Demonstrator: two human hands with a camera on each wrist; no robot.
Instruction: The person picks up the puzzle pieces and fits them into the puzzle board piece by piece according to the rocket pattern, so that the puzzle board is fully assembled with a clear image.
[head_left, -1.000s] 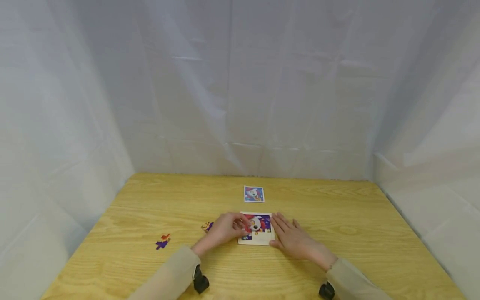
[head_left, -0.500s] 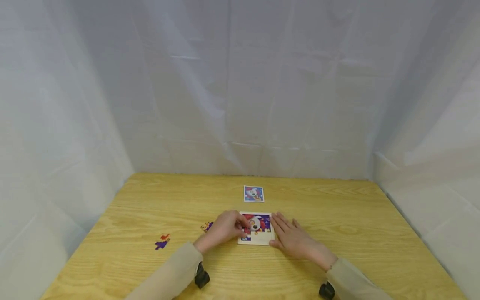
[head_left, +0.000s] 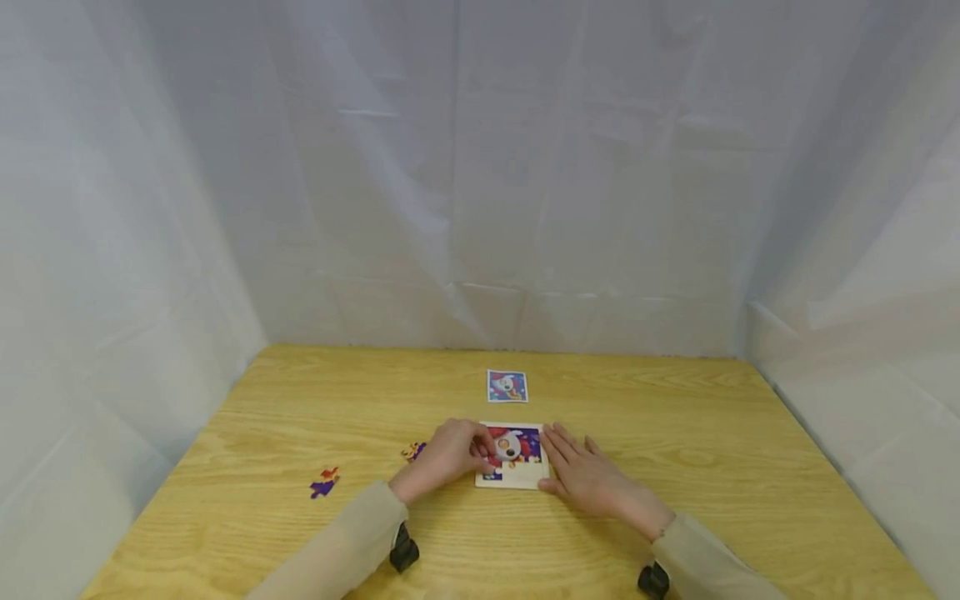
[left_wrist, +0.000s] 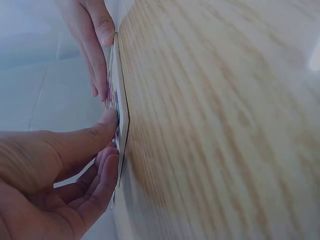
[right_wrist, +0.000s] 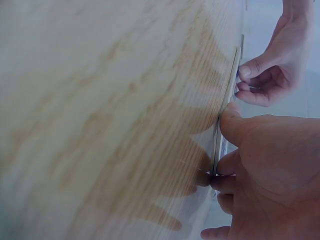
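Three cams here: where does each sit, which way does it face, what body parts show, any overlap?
Head: worn high, faces forward and down at the table; shows both sleeves, left hand, right hand at the puzzle board.
Left wrist: low at table level, looks along the board's edge; both hands show.
Right wrist: low, opposite side, same board edge; both hands show.
Shared: all three see the board and both hands.

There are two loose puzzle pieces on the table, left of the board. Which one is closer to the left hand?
The piece just beside the left hand, purple and yellow. The other loose piece, red and purple, lies alone farther left, toward the table edge.
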